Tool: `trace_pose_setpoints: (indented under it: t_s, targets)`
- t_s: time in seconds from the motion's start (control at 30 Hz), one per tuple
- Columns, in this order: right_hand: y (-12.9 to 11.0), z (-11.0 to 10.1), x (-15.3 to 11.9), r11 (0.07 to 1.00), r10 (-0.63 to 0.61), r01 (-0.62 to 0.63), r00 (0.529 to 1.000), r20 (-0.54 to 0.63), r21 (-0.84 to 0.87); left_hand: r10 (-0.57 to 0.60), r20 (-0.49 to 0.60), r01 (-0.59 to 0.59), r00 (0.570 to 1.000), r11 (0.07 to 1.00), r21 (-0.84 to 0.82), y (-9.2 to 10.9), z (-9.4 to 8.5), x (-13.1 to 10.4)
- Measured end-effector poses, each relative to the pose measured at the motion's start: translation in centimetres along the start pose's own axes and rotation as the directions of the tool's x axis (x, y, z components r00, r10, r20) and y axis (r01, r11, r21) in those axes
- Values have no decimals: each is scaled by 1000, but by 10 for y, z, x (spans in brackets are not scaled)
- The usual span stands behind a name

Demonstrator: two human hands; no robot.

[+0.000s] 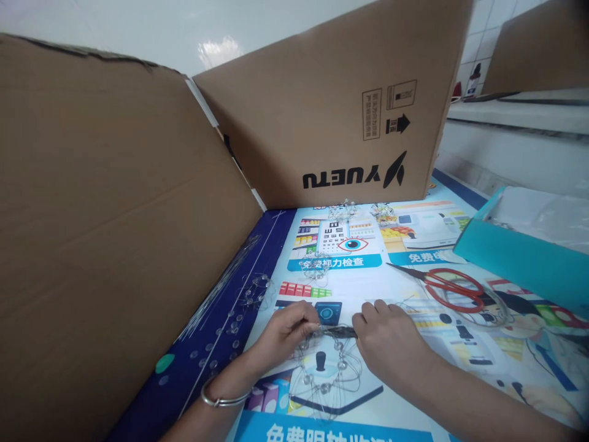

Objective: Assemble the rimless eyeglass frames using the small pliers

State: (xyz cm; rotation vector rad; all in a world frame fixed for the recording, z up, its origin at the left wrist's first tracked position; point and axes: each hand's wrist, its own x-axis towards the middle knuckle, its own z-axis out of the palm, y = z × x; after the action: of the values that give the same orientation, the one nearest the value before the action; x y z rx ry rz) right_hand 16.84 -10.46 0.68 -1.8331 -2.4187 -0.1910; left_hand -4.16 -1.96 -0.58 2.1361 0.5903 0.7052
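Observation:
My left hand (294, 328) pinches the upper edge of a ring of thin wire loops and clear beads (325, 388). My right hand (389, 337) is closed around a tool with dark narrow jaws, which look like pliers (340, 332). Those jaws point left and meet the ring's wire close to my left fingertips. The handles are hidden inside my right hand. The lower part of the ring hangs or lies over the printed table cover; I cannot tell which.
Red-handled scissors (455, 288) lie right of my hands, beside a teal box (519, 258). Other beaded wire pieces (315, 264) lie farther back. Loose clear beads (214, 364) and straight wires (221, 282) are on the left. Cardboard panels (322, 123) stand at the left and back.

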Motion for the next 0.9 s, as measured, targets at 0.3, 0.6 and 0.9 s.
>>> trace_pose_setpoints:
  t_s: [0.3, 0.6, 0.9]
  targets:
    - [2, -1, -2, 1000, -13, 12, 999, -36, -20, 52, 21, -53, 998, 998, 32, 5, -1, 1]
    - [2, -2, -2, 998, -35, 31, 997, -67, -53, 138, 36, -141, 990, 982, 123, 10, 2, -1]
    - [3, 1, -2, 998, -32, 27, 996, -86, -59, 137, 38, -141, 990, 982, 123, 10, 0, 0]
